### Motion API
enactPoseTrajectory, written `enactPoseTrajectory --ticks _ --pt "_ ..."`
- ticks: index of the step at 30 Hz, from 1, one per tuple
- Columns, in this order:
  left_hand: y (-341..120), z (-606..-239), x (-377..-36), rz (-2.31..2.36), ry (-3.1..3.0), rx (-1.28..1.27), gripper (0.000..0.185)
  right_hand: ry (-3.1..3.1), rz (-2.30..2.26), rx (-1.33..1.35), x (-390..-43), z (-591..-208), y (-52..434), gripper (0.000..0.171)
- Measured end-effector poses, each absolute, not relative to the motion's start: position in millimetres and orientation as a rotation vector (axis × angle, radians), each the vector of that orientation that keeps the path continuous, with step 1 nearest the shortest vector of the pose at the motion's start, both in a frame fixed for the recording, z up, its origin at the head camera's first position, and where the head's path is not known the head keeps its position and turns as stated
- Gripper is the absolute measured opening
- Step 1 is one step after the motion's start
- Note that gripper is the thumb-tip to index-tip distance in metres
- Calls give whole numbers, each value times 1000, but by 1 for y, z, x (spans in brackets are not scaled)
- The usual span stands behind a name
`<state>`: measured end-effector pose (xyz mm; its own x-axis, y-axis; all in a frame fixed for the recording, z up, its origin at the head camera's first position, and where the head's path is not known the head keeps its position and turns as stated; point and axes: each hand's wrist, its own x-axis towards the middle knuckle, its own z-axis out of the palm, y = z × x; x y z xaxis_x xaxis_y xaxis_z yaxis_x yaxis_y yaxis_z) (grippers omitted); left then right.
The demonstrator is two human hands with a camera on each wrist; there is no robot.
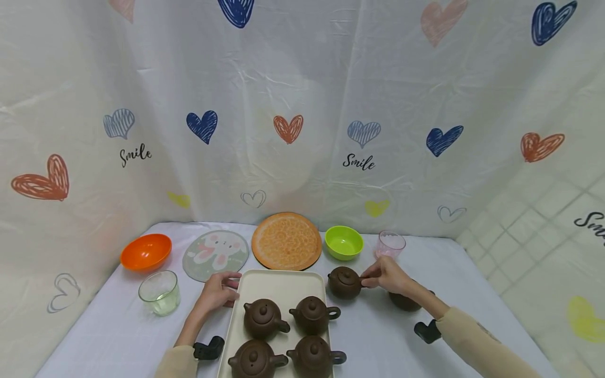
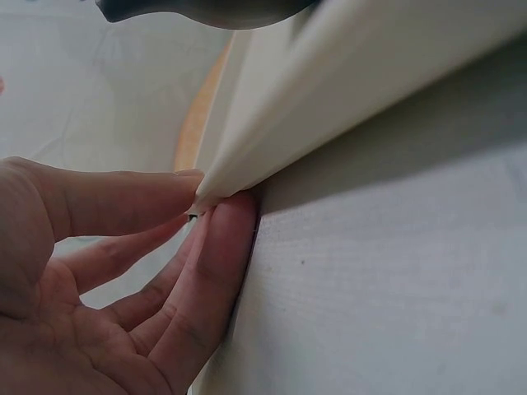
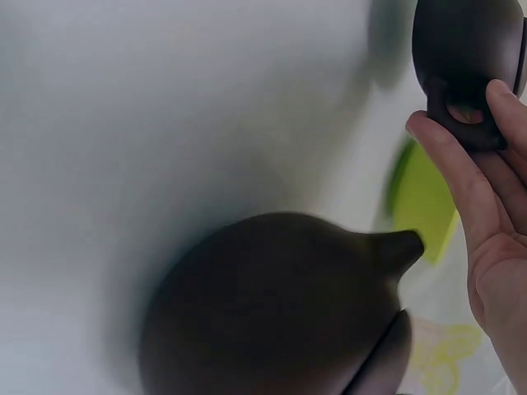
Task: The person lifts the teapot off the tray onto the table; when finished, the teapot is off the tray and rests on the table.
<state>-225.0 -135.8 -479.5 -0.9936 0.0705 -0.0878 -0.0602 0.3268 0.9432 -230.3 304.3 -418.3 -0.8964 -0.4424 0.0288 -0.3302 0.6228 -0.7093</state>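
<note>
My right hand (image 1: 390, 275) pinches the handle of a small dark brown teapot (image 1: 344, 284) just right of a cream tray (image 1: 279, 281). In the right wrist view, thumb and fingers meet at that teapot's loop handle (image 3: 468, 130). My left hand (image 1: 216, 293) holds the tray's left edge; in the left wrist view the thumb lies on one side of the rim (image 2: 239, 160) and a finger on the other. Several like teapots (image 1: 262, 318) sit in two rows on the tray. One more teapot (image 1: 403, 302) stands partly hidden under my right forearm.
Along the back stand an orange bowl (image 1: 146, 253), a rabbit-print round mat (image 1: 215, 256), a tan round mat (image 1: 287, 241), a green bowl (image 1: 344, 243) and a pink glass (image 1: 391, 243). A clear glass (image 1: 160, 294) stands at left. A heart-printed curtain (image 1: 302, 173) hangs behind.
</note>
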Motion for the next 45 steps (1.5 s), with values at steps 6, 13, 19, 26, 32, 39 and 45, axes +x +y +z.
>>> enactPoseTrajectory --ticks 6,13,19,26,32,39,45 --pt "-136 -480 -226 1750 2467 4 51 2700 -1142 -663 -228 -421 312 15" --pt "-136 -481 -227 1749 2460 -4 52 2682 -1161 -658 -225 -422 316 16" --pt "-136 -480 -227 1738 2468 -6 52 2682 -1178 -692 -224 -423 317 15" --pt "-136 -479 -227 1744 2467 1 52 2700 -1162 -734 -225 -424 316 14" --pt "-136 -480 -226 1748 2467 0 52 2675 -1151 -706 -227 -425 316 15" --pt "-136 -482 -226 1759 2464 4 51 2673 -1082 -725 -230 -420 316 13" --pt "-136 -482 -226 1763 2464 12 51 2666 -1071 -704 -230 -417 314 13"
